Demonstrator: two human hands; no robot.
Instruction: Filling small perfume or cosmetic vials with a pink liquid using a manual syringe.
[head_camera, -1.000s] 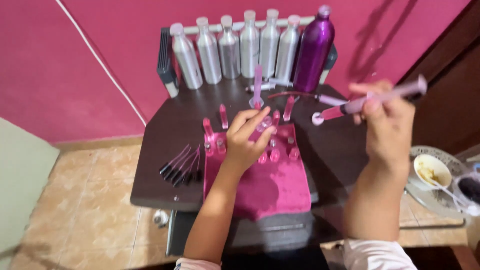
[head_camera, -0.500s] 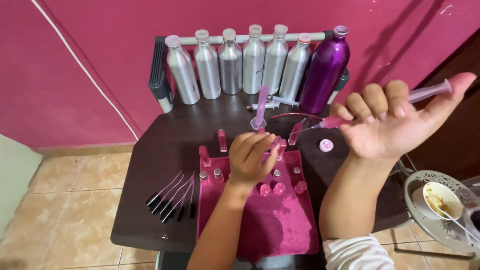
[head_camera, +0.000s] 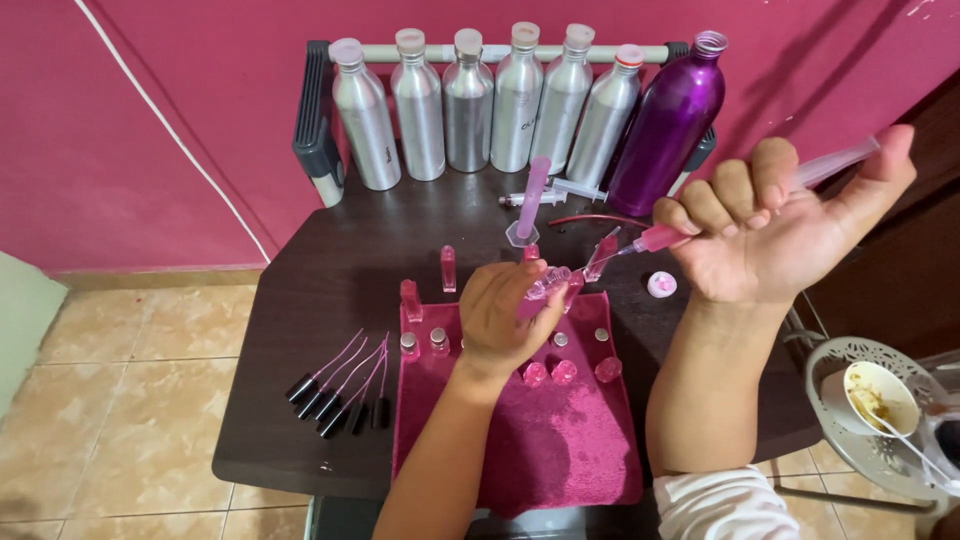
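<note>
Dark table (head_camera: 330, 300), magenta towel (head_camera: 540, 440) over front edge. Six silver bottles (head_camera: 470, 100) capped at back, purple bottle (head_camera: 665, 125) open, contents unseen. Right hand (head_camera: 780, 230) fisted around pink-filled syringe (head_camera: 700, 215), thumb on plunger. Left hand (head_camera: 505, 315) pinches small vial (head_camera: 550, 285) at needle tip. Risk: needle misses narrow mouth, pink liquid spills; sleeve may topple capless vials (head_camera: 565, 372).

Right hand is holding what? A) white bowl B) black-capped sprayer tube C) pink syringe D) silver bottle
C: the right hand is curled around a pink syringe, thumb at the plunger end and its needle aimed at the small vial in the left hand.
</note>
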